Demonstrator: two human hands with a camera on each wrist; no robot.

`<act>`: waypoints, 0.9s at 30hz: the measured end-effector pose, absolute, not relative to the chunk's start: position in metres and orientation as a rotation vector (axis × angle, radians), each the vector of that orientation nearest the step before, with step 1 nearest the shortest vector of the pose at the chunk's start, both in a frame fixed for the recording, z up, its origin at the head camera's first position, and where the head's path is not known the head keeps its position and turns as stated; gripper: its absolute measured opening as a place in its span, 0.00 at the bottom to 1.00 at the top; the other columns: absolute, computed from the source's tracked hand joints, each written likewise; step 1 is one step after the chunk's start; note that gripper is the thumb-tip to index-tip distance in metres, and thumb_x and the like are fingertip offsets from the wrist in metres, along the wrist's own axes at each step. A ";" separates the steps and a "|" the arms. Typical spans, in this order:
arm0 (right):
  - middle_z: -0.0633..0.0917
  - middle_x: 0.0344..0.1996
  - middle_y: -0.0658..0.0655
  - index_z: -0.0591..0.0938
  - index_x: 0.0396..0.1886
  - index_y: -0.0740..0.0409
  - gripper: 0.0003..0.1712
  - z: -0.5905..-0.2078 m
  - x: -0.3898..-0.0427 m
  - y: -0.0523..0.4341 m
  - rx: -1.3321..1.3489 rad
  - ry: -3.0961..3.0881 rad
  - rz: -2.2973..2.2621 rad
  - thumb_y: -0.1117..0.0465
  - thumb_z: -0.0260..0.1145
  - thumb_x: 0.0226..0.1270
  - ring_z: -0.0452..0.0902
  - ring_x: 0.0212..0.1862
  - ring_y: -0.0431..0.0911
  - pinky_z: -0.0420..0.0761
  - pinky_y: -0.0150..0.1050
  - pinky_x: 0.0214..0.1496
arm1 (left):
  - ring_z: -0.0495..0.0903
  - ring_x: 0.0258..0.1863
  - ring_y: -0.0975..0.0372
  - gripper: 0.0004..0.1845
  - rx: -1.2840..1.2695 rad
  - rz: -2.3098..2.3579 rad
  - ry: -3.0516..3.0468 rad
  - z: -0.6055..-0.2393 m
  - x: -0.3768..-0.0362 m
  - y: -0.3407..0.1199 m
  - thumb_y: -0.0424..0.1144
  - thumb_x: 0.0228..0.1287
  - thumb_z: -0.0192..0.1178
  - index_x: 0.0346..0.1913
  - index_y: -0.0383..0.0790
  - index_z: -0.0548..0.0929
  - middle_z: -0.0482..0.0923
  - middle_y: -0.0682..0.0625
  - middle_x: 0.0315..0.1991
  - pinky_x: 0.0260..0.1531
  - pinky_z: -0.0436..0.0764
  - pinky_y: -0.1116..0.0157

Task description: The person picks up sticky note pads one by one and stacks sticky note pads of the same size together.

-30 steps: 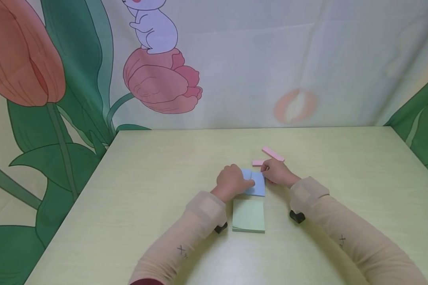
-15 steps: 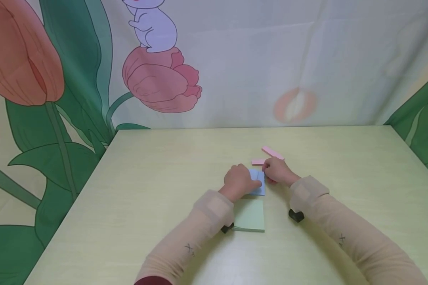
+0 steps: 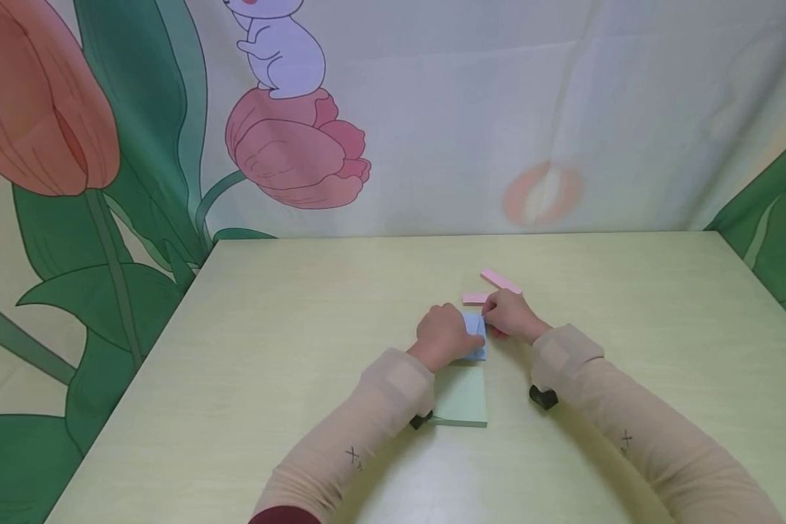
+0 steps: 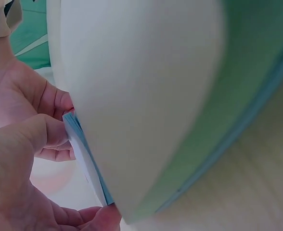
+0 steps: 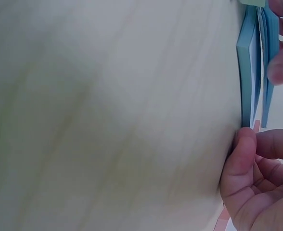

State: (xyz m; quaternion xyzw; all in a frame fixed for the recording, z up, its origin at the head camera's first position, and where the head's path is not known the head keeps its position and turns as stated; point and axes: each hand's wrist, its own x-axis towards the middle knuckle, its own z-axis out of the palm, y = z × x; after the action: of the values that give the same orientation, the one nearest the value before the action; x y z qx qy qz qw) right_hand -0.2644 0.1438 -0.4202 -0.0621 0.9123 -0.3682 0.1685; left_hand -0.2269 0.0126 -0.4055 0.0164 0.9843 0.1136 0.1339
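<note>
A pad of blue sticky notes (image 3: pixel 474 351) lies at mid-table, partly hidden under my hands. My left hand (image 3: pixel 444 338) reaches over it from the left. Between its thumb and fingers it holds blue sheets (image 5: pixel 271 53), which stand raised over the rest of the pad in the right wrist view. At the pad's far right corner, the thumb and forefinger of my right hand (image 3: pixel 512 315) pinch the edge. A pad of green sticky notes (image 3: pixel 461 400) lies just nearer, its left side covered by my left wrist.
Two pink strips, one slanted (image 3: pixel 500 282) and one straight (image 3: pixel 474 298), lie just beyond my right hand. The pale table (image 3: pixel 268 327) ends at the back against a printed curtain (image 3: pixel 445 131).
My left hand has shifted right across the blue pad, carrying the sheets towards the right hand and covering more of both pads. The right hand has stayed almost in place.
</note>
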 end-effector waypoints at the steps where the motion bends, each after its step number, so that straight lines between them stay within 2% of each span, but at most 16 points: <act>1: 0.72 0.12 0.53 0.75 0.27 0.67 0.06 -0.421 -0.265 0.144 -0.174 2.594 -1.045 0.70 0.51 0.56 0.67 0.15 0.40 0.70 0.29 0.18 | 0.69 0.29 0.61 0.29 0.050 0.327 2.854 -0.406 -0.227 0.013 0.60 0.47 0.58 0.42 0.38 0.71 0.71 0.48 0.33 0.21 0.69 0.68; 13: 0.73 0.11 0.52 0.75 0.25 0.66 0.05 -0.421 -0.265 0.144 -0.182 2.598 -1.041 0.70 0.52 0.56 0.68 0.14 0.40 0.71 0.29 0.18 | 0.70 0.28 0.61 0.30 0.081 0.308 2.838 -0.409 -0.226 0.009 0.60 0.48 0.59 0.43 0.37 0.72 0.73 0.48 0.34 0.21 0.69 0.67; 20: 0.73 0.11 0.53 0.75 0.25 0.66 0.05 -0.420 -0.265 0.143 -0.180 2.602 -1.031 0.70 0.52 0.55 0.68 0.14 0.40 0.70 0.28 0.17 | 0.69 0.22 0.61 0.27 0.107 0.361 2.809 -0.409 -0.229 0.002 0.61 0.50 0.56 0.37 0.39 0.73 0.72 0.50 0.26 0.17 0.66 0.68; 27: 0.73 0.11 0.52 0.75 0.25 0.66 0.05 -0.419 -0.265 0.142 -0.158 2.602 -1.013 0.70 0.52 0.57 0.68 0.14 0.40 0.71 0.29 0.18 | 0.67 0.22 0.61 0.21 0.153 0.398 2.720 -0.401 -0.229 -0.015 0.56 0.56 0.52 0.36 0.39 0.74 0.69 0.51 0.23 0.19 0.62 0.69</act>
State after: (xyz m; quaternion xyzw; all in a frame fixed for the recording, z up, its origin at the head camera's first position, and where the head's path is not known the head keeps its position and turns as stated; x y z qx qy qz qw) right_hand -0.2648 0.1425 -0.4192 -0.0556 0.9166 -0.3568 0.1716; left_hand -0.2294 -0.0151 -0.4012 0.0547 0.9694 0.1418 0.1928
